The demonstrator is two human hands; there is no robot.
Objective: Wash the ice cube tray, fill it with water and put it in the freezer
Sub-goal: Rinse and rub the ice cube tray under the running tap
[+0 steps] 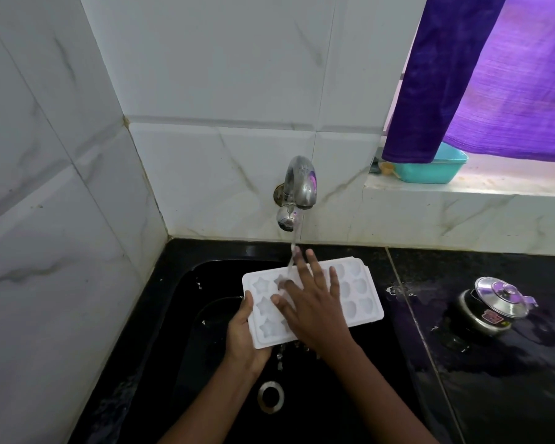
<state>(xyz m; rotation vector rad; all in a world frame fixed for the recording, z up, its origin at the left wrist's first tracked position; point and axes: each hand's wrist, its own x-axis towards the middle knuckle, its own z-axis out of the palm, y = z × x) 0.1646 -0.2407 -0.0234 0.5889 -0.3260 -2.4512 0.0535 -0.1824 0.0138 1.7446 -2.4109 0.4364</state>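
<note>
A: Forearms (212,408) nearest, reaching over black sink (173,331). Hands?
B: Left hand (242,334) grips ice cube tray (362,309) at its near-left corner. Right hand (314,312) lies flat on the cavities, fingers spread, grasping nothing.
A: Tray location?
B: Above sink, under running tap (298,184). Lidded pot (494,302) on counter (462,363), right.
</note>
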